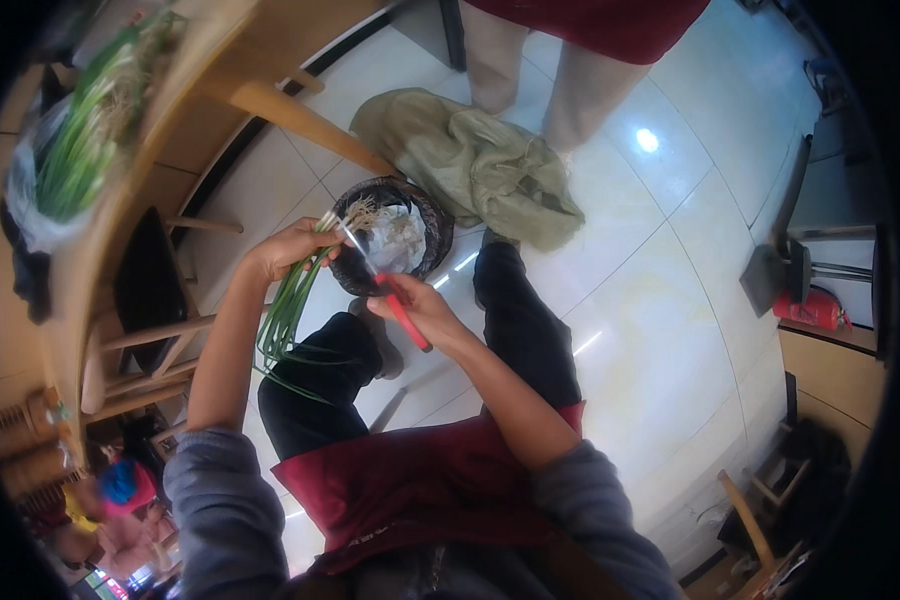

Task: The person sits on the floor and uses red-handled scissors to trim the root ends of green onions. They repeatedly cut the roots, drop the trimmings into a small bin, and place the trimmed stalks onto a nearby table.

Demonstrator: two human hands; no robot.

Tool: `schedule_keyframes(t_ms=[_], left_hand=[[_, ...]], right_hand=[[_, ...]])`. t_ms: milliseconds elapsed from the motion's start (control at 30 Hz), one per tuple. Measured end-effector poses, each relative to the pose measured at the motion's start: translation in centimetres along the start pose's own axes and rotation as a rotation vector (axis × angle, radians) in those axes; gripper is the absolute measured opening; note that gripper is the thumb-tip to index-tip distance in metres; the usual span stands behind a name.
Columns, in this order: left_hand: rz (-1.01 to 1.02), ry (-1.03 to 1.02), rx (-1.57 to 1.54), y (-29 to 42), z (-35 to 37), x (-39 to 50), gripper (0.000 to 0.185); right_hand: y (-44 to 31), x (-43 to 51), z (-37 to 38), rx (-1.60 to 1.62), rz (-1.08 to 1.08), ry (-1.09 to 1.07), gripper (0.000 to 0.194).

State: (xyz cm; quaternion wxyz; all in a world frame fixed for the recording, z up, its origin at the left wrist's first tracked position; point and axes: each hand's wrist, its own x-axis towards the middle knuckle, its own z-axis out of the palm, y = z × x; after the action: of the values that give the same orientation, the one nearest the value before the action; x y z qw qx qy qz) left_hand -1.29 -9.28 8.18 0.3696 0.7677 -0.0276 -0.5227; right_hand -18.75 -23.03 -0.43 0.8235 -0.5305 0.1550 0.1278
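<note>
My left hand (pixel 289 246) grips a bunch of green onions (pixel 294 296) just below the white ends, with the long green leaves hanging toward my knee. Red-handled scissors (pixel 397 304) are held in my right hand (pixel 420 309). Their blades lie at the white ends, beside the pale roots (pixel 361 214); whether the blades are fully closed I cannot tell. Directly beneath the roots stands a bin lined with a black plastic bag (pixel 439 225). Inside it lie crumpled white plastic (pixel 397 247) and some root trimmings.
More green onions (pixel 82 150) lie on a plastic bag on the wooden table (pixel 187 82) at left. An olive woven sack (pixel 472 157) rests on the tiled floor beyond the bin. Behind it stands another person (pixel 592 82). A wooden chair (pixel 157 322) is under the table.
</note>
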Motion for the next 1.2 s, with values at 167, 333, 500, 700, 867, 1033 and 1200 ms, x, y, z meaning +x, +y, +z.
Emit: schedule_keyframes(t_ms=[167, 333, 500, 700, 867, 1033, 1200], left_hand=[[0.007, -0.102, 0.016, -1.4, -0.3, 1.1, 0.022], [-0.062, -0.074, 0.140, -3.9, 0.0, 3.2, 0.024], [0.368, 0.288, 0.254, -6.1, -0.1, 0.6, 0.031], [0.645, 0.847, -0.290, -5.3, -4.2, -11.1, 0.031], [0.789, 1.109, -0.388, -2.1, -7.4, -22.5, 0.025], [0.695, 1.395, 0.551, 3.7, -11.4, -25.8, 0.008], [0.682, 1.197, 1.048, 6.5, -14.2, -22.2, 0.014]], right_hand=[[-0.2, -0.2, -0.1, 0.026, 0.042, -0.047, 0.050], [-0.2, -0.5, -1.3, -0.048, 0.189, -0.074, 0.038], [-0.3, -0.2, -1.8, -0.129, 0.046, 0.090, 0.037], [-0.9, -0.6, -1.7, -0.014, 0.137, 0.075, 0.031], [-0.7, -0.5, -1.8, -0.029, 0.112, 0.105, 0.033], [-0.6, -0.5, -1.6, -0.085, 0.083, 0.086, 0.033], [-0.7, -0.2, -1.6, -0.092, 0.106, 0.073, 0.029]])
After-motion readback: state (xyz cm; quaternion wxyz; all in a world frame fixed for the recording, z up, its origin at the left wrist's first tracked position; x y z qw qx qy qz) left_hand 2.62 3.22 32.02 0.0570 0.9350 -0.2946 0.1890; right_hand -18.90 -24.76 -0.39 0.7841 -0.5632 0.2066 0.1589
